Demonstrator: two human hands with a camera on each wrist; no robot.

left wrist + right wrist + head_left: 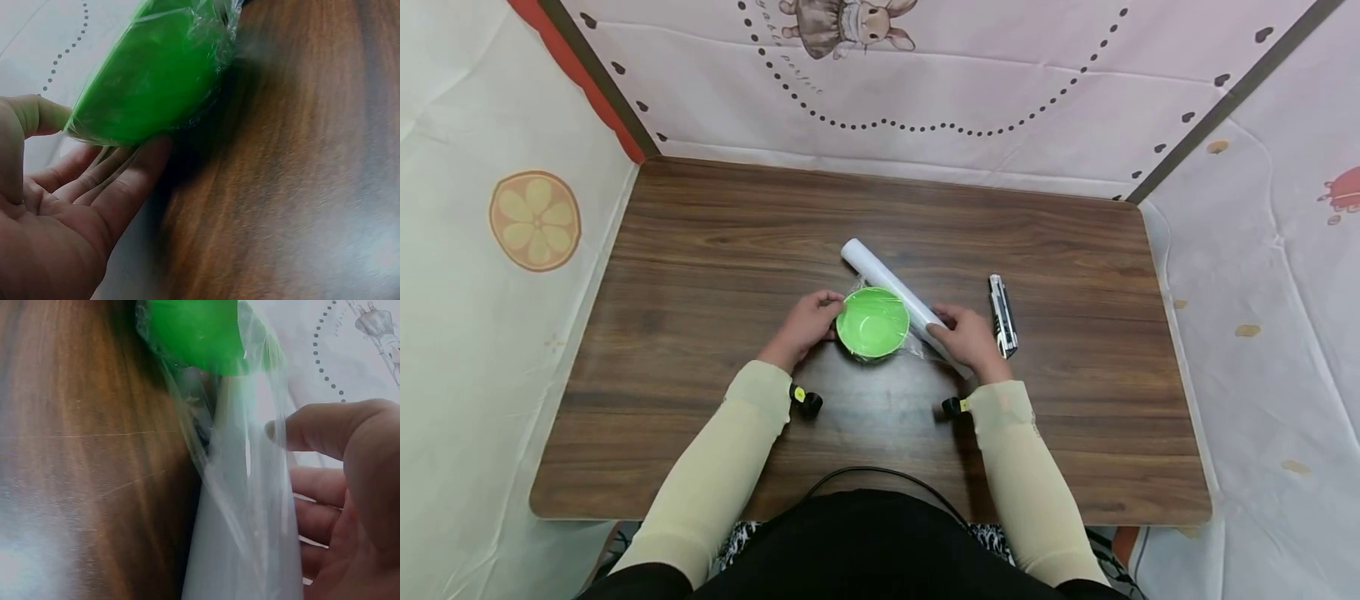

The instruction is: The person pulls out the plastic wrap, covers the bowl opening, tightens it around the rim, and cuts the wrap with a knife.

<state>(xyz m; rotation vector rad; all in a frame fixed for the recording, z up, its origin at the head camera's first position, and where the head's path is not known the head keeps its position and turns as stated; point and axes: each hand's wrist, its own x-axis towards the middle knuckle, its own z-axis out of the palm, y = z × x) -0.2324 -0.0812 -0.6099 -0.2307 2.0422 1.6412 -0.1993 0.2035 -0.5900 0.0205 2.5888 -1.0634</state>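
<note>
A green bowl (872, 323) with clear cling film over and around it is near the middle of the table. My left hand (812, 325) holds its left side, with the thumb at the rim and the fingers underneath in the left wrist view. There the bowl (150, 75) appears tilted above the wood. A white roll of cling film (895, 287) lies diagonally just right of the bowl. Loose film (269, 456) stretches from the bowl along the roll in the right wrist view. My right hand (970, 337) pinches the film beside the roll, its fingers partly hidden behind it.
A black and silver utility knife (1003, 317) lies right of my right hand. The brown wooden table (700, 250) is bounded by printed white sheets (925, 92) at the back and both sides. A black cable (880, 469) runs along the front near the body.
</note>
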